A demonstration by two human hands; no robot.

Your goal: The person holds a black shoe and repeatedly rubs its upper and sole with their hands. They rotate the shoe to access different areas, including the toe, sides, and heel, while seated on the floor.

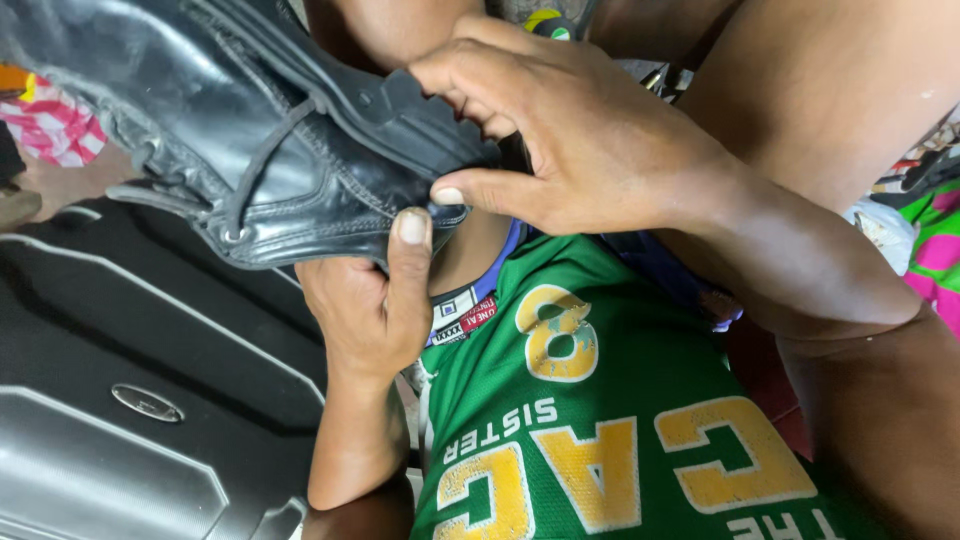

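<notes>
A black leather lace-up shoe (pixel 230 120) fills the upper left, tilted with its sole edge toward the middle. My left hand (pixel 375 300) grips it from below, thumb pressed up against the leather at the heel end. My right hand (pixel 580 140) comes in from the right and clamps the same heel end, fingers curled over the sole edge and thumb underneath. Both hands hold the shoe above my lap, over a green jersey (pixel 600 420) with yellow lettering.
A black hard-shell suitcase (pixel 130 400) with moulded ridges lies at the lower left. Pink and white cloth (pixel 55 125) sits at the far left edge. Pink and green fabric (pixel 935 250) shows at the right edge. My bare knee (pixel 830 90) rises at the upper right.
</notes>
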